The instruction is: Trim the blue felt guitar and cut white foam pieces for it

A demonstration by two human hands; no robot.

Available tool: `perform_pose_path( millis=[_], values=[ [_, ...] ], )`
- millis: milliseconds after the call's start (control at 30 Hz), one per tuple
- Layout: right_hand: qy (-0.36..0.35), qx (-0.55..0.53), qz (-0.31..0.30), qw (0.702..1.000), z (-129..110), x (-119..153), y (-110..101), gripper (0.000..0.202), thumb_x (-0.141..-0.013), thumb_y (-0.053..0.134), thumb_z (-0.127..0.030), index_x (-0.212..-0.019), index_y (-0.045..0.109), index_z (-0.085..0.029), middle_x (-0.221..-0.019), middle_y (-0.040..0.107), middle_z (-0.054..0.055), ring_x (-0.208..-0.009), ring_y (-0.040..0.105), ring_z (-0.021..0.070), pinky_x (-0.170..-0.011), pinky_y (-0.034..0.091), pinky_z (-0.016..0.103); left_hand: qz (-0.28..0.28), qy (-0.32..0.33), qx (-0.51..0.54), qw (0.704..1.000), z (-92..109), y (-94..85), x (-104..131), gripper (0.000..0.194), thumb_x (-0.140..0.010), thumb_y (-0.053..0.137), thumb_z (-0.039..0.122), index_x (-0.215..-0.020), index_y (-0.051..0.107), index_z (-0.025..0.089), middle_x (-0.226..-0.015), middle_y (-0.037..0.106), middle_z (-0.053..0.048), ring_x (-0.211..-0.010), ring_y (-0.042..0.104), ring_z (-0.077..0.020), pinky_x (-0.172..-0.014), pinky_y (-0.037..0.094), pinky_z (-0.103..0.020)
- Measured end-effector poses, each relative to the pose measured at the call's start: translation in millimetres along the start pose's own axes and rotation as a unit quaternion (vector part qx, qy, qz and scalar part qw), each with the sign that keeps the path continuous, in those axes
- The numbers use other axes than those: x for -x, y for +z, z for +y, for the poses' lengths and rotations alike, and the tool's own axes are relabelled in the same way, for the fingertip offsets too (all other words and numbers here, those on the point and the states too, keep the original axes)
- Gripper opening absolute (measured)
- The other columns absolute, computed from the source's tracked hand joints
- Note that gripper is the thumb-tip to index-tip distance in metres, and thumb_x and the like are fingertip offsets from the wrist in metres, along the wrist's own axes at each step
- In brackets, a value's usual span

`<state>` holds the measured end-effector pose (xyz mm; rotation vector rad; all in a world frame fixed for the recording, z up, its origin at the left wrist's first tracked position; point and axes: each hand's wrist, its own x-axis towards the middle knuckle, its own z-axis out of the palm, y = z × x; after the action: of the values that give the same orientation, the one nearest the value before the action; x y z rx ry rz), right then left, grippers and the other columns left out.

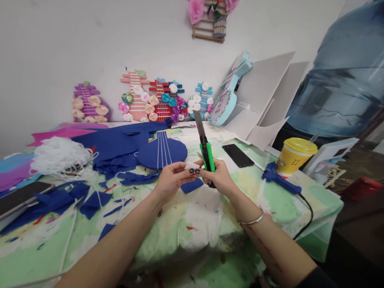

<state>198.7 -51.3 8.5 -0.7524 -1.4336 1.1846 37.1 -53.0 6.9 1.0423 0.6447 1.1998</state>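
Just 1 view: head cam, worn up top, looking fwd & down over the table (198,215), w/ the wall (52,44) facing it at the far side. V. wide angle; pic squeezed in ht by a quarter. L hand (172,180) & R hand (217,176) sit approx. mid-frame, fairly close to cam, forearms running in from the near L & near R. Far R takes in the water jug (344,77), leaning & stretched toward the frame edge.
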Motion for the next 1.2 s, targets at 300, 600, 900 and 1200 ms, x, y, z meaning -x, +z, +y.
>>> perform_pose_path(
  millis=[300,600,900,1200],
  values=[
    [-0.010,-0.021,0.019,1.000,4,-1,1,0.026,-0.067,0.070,-0.029,-0.085,0.061,-0.013,-0.038,0.041,-0.009,-0.033,0.033,0.0049,-0.034,0.026,0.018,-0.008,0.007,0.041,0.999,2,6.7,2,0.025,-0.058,0.079,0.017,-0.079,0.067,0.010,-0.091,0.071,-0.009,-0.075,0.066,-0.0166,-0.076,0.051,-0.031],
    [-0.011,-0.057,0.058,0.997,9,-5,14,0.029,-0.067,0.071,-0.033,-0.085,0.058,-0.015,-0.039,0.037,-0.011,-0.032,0.031,0.0041,-0.033,0.025,0.018,0.068,-0.030,0.158,0.985,-8,12.1,-2,0.021,-0.059,0.077,0.013,-0.078,0.069,0.009,-0.070,0.068,-0.003,-0.063,0.060,-0.0088,-0.066,0.047,-0.023],
    [-0.026,-0.079,0.072,0.994,12,-3,32,0.027,-0.071,0.068,-0.034,-0.089,0.058,-0.017,-0.041,0.038,-0.011,-0.032,0.032,0.0049,-0.033,0.028,0.019,0.056,0.001,0.158,0.986,-8,9.9,0,0.017,-0.070,0.068,0.021,-0.083,0.070,0.009,-0.089,0.068,-0.009,-0.069,0.057,-0.0117,-0.065,0.046,-0.025],
    [-0.022,-0.072,0.077,0.994,13,-3,32,0.027,-0.070,0.069,-0.034,-0.087,0.057,-0.017,-0.040,0.038,-0.011,-0.032,0.033,0.0054,-0.034,0.027,0.020,0.098,0.059,0.117,0.987,-4,13.8,-1,0.014,-0.064,0.074,0.021,-0.067,0.065,0.011,-0.057,0.058,0.001,-0.054,0.050,-0.0063,-0.057,0.040,-0.020]
  ],
)
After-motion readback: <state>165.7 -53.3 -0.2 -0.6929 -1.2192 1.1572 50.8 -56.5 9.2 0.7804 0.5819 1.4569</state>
